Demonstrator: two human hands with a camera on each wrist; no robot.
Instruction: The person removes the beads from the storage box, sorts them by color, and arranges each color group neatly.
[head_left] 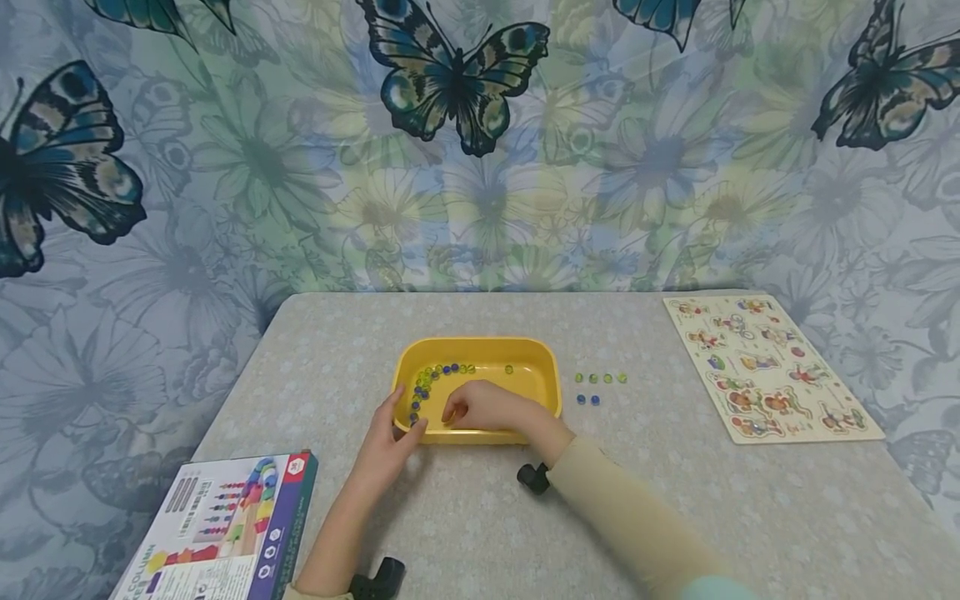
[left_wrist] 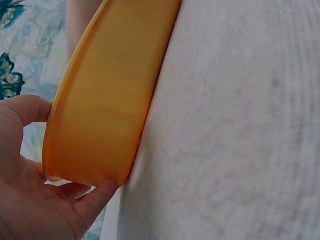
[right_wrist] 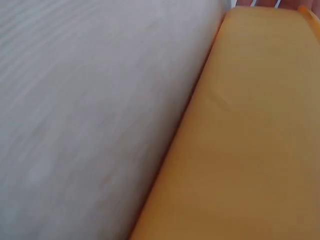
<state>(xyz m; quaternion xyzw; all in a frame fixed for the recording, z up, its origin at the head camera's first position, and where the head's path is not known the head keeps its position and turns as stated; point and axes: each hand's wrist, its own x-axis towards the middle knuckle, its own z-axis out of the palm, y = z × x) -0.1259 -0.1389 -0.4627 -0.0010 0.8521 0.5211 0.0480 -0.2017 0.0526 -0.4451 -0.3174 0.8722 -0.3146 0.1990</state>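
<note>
Gripping with the fingers of the left hand (head_left: 384, 443) the near left corner of a yellow tray (head_left: 536, 387), thumb at the near rim, other fingers against the left wall. In the left wrist view, seen bent around and under this same corner. Reaching into the tray with the right hand (head_left: 491, 407), fingers bent, narrow, directed down to the tray floor. Not possible to tell about a small thing pinched there, because of the partly hidden tips.

Beside and beyond the left fingers, inside the tray, a curved line of small shiny balls (head_left: 423, 395), blue and yellow-green mixed. Beyond the right fingers, a little to the right, one single yellow-green ball (head_left: 509, 369), apart from the line. Further right of the right fingers, outside the tray on the bench (head_left: 480, 517), a row of four green balls (head_left: 594, 378), and just nearer, a pair of blue balls (head_left: 595, 400). Well apart to the right, a flat pale board (head_left: 772, 367) with coloured figures. Left of the left fingers and nearer, a printed box (head_left: 225, 525). Far beyond all fingers, a cloth (head_left: 660, 167) with butterflies and flowers
</note>
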